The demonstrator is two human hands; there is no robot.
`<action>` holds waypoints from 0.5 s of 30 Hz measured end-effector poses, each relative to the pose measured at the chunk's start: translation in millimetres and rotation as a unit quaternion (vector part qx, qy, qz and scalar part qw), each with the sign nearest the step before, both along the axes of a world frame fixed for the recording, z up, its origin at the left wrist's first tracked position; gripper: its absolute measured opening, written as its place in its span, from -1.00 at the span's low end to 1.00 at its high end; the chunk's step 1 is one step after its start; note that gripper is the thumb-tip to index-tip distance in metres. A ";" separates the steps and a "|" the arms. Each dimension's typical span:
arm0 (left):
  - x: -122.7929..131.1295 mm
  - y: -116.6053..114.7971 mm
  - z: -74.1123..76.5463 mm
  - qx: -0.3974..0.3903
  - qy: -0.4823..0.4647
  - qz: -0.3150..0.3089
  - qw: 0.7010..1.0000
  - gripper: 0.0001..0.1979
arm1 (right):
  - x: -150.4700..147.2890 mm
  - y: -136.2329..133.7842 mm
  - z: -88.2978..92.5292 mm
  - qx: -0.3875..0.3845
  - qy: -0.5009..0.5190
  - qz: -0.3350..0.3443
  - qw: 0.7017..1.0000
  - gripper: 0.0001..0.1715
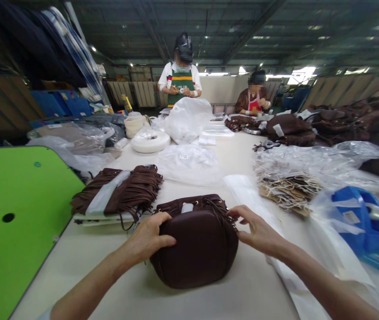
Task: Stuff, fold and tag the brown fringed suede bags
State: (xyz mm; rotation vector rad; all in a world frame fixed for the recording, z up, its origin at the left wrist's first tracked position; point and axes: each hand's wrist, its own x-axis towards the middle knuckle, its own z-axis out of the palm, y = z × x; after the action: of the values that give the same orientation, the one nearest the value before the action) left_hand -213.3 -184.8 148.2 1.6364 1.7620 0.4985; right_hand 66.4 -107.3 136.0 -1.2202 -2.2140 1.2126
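A dark brown bucket bag (194, 249) lies on the table in front of me, its smooth base facing me. Gold eyelets and a pale wrapped piece show along its upper edge. My left hand (152, 233) grips the bag's left side, thumb on the base panel and fingers over the top. At the other side, my right hand (256, 229) has thumb and fingertips on the bag's edge, by the dark fringe (224, 213) hanging there. To the left, a stack of brown fringed pieces (119, 191) is bound by a pale band.
A blue tape dispenser (362, 226) and paper pieces with white cords (291, 191) stand right. Plastic bags (189, 164) and a white roll (151, 141) lie beyond. A green board (19, 213) borders the left. Two co-workers (181, 84) are across the table, near brown bags (287, 126).
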 end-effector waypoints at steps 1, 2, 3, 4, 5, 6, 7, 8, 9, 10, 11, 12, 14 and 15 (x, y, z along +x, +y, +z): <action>0.1 -0.4 -0.9 0.003 0.004 0.001 1.000 -0.78 | -3.2 -5.7 0.0 0.047 -0.009 -0.021 0.999 -0.49; 0.3 -0.8 -1.7 0.005 0.008 0.002 1.000 -0.78 | -7.3 -11.0 -0.5 0.090 -0.026 -0.037 0.995 -0.47; 0.4 -1.2 -2.4 0.007 0.011 0.002 1.000 -0.78 | -12.1 -15.5 -1.5 0.130 -0.050 -0.047 0.989 -0.48; 0.4 -1.7 -3.0 0.009 0.014 0.001 1.000 -0.78 | -16.9 -18.6 -2.7 0.162 -0.077 -0.050 0.983 -0.52; 0.2 -2.3 -3.6 0.013 0.016 0.001 1.000 -0.78 | -21.2 -20.4 -3.7 0.184 -0.101 -0.049 0.976 -0.62; -0.2 -3.0 -4.2 0.018 0.020 0.002 1.000 -0.78 | -24.7 -20.6 -4.4 0.202 -0.120 -0.040 0.971 -0.75; -0.7 -3.7 -4.9 0.023 0.023 0.003 0.999 -0.79 | -27.0 -19.7 -4.3 0.215 -0.133 -0.025 0.967 -0.80; -1.2 -4.4 -5.7 0.026 0.025 0.003 0.999 -0.80 | -28.1 -17.8 -3.4 0.223 -0.141 -0.007 0.964 -0.75; -1.6 -5.1 -6.5 0.029 0.026 0.002 0.999 -0.81 | -28.1 -15.3 -1.8 0.227 -0.147 0.012 0.963 -0.70; -1.8 -5.7 -7.2 0.032 0.026 0.001 0.999 -0.81 | -27.1 -12.4 0.5 0.228 -0.156 0.028 0.961 -0.67; -1.7 -6.2 -7.8 0.033 0.026 -0.001 0.999 -0.81 | -25.4 -9.3 3.3 0.231 -0.168 0.039 0.958 -0.65; -1.4 -6.4 -8.1 0.035 0.026 -0.003 0.999 -0.81 | -23.3 -6.0 6.1 0.234 -0.184 0.042 0.954 -0.66; -0.3 -6.3 -8.2 0.040 0.025 -0.006 0.999 -0.82 | -18.4 0.8 11.2 0.243 -0.220 0.032 0.944 -0.69; 0.3 -6.0 -7.8 0.041 0.025 -0.008 0.999 -0.82 | -15.6 4.3 13.2 0.247 -0.239 0.024 0.939 -0.71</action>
State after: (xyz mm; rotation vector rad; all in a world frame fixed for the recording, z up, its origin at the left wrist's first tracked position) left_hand -213.0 -190.8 140.4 1.7304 1.7847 0.5331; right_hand 50.9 -103.0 149.3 -1.3399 -2.6701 0.3315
